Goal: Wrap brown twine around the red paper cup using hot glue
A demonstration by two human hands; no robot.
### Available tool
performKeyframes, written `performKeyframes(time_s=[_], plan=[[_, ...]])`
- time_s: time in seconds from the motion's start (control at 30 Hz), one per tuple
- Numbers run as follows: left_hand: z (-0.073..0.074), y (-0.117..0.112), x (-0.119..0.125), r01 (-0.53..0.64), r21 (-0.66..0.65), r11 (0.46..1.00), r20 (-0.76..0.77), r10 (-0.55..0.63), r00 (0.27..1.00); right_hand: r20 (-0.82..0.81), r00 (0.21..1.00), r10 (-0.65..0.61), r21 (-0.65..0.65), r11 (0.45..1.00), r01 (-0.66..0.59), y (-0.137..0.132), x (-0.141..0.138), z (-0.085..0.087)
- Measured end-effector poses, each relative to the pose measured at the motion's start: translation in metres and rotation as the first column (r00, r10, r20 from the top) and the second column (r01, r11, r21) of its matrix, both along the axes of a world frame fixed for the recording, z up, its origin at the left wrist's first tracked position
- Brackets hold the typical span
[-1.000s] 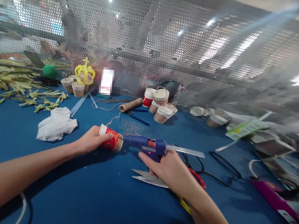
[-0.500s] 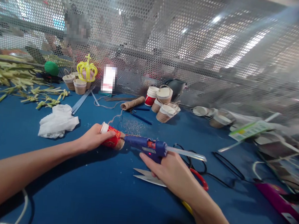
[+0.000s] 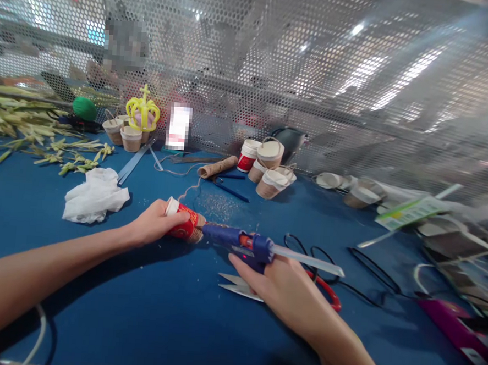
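Observation:
My left hand [image 3: 159, 221] is closed around a red paper cup [image 3: 185, 227] with a white rim, tipped on its side. Brown twine wraps the cup's base end, and a strand leads back toward a twine roll [image 3: 218, 167]. In my right hand [image 3: 277, 275] is a blue hot glue gun [image 3: 238, 240], its red light lit and a clear glue stick [image 3: 309, 260] poking out of the rear. The nozzle meets the twine-wrapped end of the cup; whether it touches is hard to tell. Under my right hand lie scissors [image 3: 241, 287] with red handles.
Crumpled white tissue [image 3: 96, 196] rests at left, near dried husks [image 3: 12, 119]. Several twine-wrapped cups [image 3: 272, 183] stand along the perforated metal screen [image 3: 243, 56]. Black cords [image 3: 373, 267] and a purple box [image 3: 454, 327] occupy the right side. Blue pens [image 3: 232, 190] lie behind the cup.
The glue gun has shifted slightly right and down, its rear end dipping lower. My left hand keeps hold of the cup in nearly the same place.

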State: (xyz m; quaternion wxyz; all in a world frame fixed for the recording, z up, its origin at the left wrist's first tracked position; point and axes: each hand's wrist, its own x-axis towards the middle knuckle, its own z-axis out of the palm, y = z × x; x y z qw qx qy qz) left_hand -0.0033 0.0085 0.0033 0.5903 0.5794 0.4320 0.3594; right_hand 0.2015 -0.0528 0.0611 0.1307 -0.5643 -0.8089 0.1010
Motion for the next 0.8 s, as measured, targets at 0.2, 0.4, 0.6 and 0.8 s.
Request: performKeyframes(time_s=[0.2,0.4,0.6,0.8], plan=[[0.0,0.0005,0.0011,-0.015,-0.004,1.0,-0.01,0.015,1.0,-0.045,0.998,0.042,0.033,0.999,-0.041,-0.0001,0.0034,-0.0071],[-0.0007,0.0009,0.0007,-0.007,0.021,1.0,-0.002,0.007,1.0,0.009,0.992,0.127,0.11,0.986,-0.128,0.001,0.0026,-0.0017],[0.0002,0.0004,0.0017,0.005,0.007,1.0,-0.008,-0.005,1.0,-0.03,0.998,0.06,0.064,0.996,-0.058,0.0004,0.0033,-0.0074],[-0.0018,0.001,-0.0001,0.006,0.068,0.998,-0.095,0.0,0.996,-0.025,0.998,0.051,0.062,0.997,-0.05,-0.0001,0.002,-0.0019]])
